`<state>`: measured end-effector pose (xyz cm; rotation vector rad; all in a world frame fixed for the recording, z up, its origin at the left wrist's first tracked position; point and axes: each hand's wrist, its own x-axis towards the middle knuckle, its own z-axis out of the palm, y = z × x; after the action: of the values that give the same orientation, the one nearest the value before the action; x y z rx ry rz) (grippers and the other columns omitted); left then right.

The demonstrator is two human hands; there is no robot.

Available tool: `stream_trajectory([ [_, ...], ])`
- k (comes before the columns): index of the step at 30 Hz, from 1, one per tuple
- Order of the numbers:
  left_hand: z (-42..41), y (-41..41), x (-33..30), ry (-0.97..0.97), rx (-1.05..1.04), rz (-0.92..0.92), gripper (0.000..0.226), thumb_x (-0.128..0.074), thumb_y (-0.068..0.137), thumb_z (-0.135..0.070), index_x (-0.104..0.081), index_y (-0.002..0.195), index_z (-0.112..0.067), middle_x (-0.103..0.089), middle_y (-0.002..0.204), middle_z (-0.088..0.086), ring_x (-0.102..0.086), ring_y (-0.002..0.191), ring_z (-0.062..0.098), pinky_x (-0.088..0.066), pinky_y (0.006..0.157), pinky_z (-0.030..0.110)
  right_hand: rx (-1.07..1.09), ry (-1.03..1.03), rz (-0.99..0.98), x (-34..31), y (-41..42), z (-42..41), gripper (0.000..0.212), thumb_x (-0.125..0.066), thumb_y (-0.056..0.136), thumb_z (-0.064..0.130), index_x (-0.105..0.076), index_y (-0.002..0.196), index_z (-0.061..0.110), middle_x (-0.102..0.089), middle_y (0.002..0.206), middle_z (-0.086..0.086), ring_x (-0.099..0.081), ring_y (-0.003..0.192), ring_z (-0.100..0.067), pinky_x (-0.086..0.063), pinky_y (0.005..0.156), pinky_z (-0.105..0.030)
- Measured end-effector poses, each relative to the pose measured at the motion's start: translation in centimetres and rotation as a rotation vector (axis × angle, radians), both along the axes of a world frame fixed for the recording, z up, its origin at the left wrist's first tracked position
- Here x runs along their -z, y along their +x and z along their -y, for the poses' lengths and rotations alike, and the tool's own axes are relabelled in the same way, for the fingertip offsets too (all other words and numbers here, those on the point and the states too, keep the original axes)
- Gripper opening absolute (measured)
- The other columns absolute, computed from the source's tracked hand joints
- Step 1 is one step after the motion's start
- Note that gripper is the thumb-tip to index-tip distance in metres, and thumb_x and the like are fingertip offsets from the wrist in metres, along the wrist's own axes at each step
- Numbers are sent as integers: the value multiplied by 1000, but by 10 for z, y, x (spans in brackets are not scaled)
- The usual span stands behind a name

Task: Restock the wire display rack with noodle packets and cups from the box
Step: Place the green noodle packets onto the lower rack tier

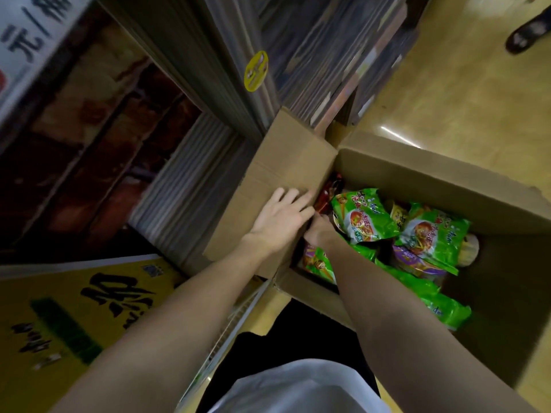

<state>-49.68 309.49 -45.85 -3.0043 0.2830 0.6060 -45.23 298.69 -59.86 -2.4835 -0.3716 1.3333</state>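
The left hand lies flat with fingers spread on the box's left flap, pressing it open, while the right hand reaches into the cardboard box beside a dark red packet; whether it grips anything I cannot tell. This looks like the picking step: green noodle packets fill the box to the right. Next comes a firm grasp and a lift toward the blurred rack on the left.
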Motion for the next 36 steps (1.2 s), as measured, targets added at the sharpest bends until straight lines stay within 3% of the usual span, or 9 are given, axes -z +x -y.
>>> stream_trajectory([
  [3,-5,3,2,13,59,-21,45,-48,95,-4,-51,137,-18,-13,168,6,-31,134,32,-24,107,43,28,38,-37,-5,6,-3,51,-45,103,12,-33,152,3,-37,155,-18,-35,143,-35,-28,117,-38],
  [12,-7,4,3,-49,27,-3,39,-49,91,-5,-56,128,-18,-20,167,4,-36,127,34,-24,100,42,87,48,-158,-3,7,-1,67,-61,91,13,-35,152,8,-41,149,-12,-43,136,-31,-39,113,-39],
  [14,-7,3,4,-63,24,19,38,-51,91,-5,-60,125,-18,-25,165,4,-40,124,34,-25,98,43,145,59,-122,-1,6,1,59,-62,85,11,-47,142,6,-52,137,-15,-54,125,-32,-48,101,-36],
  [17,-5,3,4,-69,17,50,36,-51,90,-5,-62,122,-19,-29,163,4,-41,123,33,-29,97,42,201,96,-31,-8,5,6,39,-63,84,11,-62,121,3,-66,115,-16,-63,110,-34,-48,82,-32],
  [23,1,-4,1,-79,-38,94,32,-52,93,-12,-66,121,-19,-33,161,6,-38,129,34,-27,103,41,249,190,104,-31,-5,18,18,-71,82,19,-74,95,7,-74,96,-13,-68,97,-34,-55,85,-37],
  [26,1,-16,1,-153,-103,160,28,-56,92,-12,-69,116,-15,-48,150,10,-44,127,34,-30,101,41,360,243,165,-46,-10,25,11,-72,86,14,-77,93,7,-75,97,-16,-68,97,-34,-54,89,-40],
  [29,1,-35,-1,-243,-160,229,18,-63,87,-8,-69,104,-10,-61,126,13,-53,112,33,-44,92,43,493,261,187,-56,-17,30,12,-70,88,11,-77,96,6,-74,101,-17,-67,100,-34,-54,90,-37],
  [32,3,-58,1,-263,-213,257,8,-64,87,-8,-66,94,-9,-60,100,11,-55,95,32,-48,81,43,625,276,176,-65,-25,32,12,-69,85,12,-75,94,8,-73,103,-14,-67,102,-32,-53,90,-34],
  [36,14,-85,-1,-309,-285,211,9,-58,92,-11,-64,98,-8,-59,96,12,-56,96,34,-49,83,44,682,371,153,-83,-34,34,11,-71,81,11,-67,90,17,-71,94,-5,-65,99,-26,-51,93,-33],
])
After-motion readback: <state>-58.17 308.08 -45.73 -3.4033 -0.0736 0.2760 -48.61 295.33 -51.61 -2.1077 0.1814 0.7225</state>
